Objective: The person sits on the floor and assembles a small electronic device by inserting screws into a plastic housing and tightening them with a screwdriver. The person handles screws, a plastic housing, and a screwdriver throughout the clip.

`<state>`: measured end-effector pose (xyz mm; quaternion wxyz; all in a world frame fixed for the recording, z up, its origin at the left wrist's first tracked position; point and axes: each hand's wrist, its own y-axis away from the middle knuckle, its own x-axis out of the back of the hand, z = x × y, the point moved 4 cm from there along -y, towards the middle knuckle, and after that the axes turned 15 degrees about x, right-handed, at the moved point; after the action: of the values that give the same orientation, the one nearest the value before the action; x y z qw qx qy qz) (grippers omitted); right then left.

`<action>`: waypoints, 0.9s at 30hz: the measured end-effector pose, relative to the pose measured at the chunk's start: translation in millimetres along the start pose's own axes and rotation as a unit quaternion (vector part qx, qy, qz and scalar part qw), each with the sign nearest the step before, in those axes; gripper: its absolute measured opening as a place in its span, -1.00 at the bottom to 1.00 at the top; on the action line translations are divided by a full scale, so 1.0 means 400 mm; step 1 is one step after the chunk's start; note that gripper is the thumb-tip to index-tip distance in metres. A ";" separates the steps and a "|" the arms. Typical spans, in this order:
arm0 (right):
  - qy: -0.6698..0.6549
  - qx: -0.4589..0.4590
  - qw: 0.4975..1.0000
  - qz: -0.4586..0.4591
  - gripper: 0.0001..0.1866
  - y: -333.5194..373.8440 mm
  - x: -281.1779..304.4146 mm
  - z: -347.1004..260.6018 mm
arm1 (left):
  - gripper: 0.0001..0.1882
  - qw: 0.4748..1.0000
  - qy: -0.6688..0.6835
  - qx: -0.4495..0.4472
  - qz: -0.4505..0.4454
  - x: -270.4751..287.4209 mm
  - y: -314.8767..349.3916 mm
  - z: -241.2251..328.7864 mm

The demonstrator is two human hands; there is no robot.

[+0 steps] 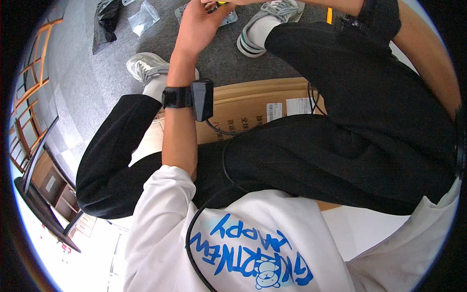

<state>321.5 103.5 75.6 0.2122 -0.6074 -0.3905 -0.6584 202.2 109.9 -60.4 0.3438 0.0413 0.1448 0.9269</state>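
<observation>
At the top edge my left hand [198,24] reaches forward with its fingers curled, partly cut off by the frame. My right hand [245,1] meets it from the right, and only a sliver of it shows. Between the two hands a small yellow thing [222,3] peeks out; its kind is hidden. Just beneath them on the carpet lies a grey metal plate [230,19] with holes, partly covered by my left hand. What either hand grips cannot be made out.
A clear plastic bag [144,18] and a black plastic bag [105,22] lie on the grey carpet [214,58]. A cardboard box [238,100] sits under my legs. A black cable [224,160] runs across my lap. Wooden-framed furniture [36,80] stands far left.
</observation>
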 end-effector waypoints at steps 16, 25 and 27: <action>0.006 -0.006 1.000 -0.019 -0.72 0.006 0.005 0.004 | -0.63 1.000 -0.023 0.002 -0.003 -0.001 0.005 -0.002; 0.034 0.153 0.975 0.157 -0.75 0.008 -0.007 -0.011 | -0.62 0.999 0.024 0.008 -0.018 0.028 -0.010 -0.022; 0.013 0.129 0.987 0.093 -0.76 0.004 -0.010 -0.006 | -0.60 0.999 0.029 -0.016 -0.005 0.018 -0.005 -0.018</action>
<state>322.0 99.9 72.0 0.3539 -0.6000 -0.4110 -0.5881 196.6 114.4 -68.1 0.3449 0.0085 0.1403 0.9281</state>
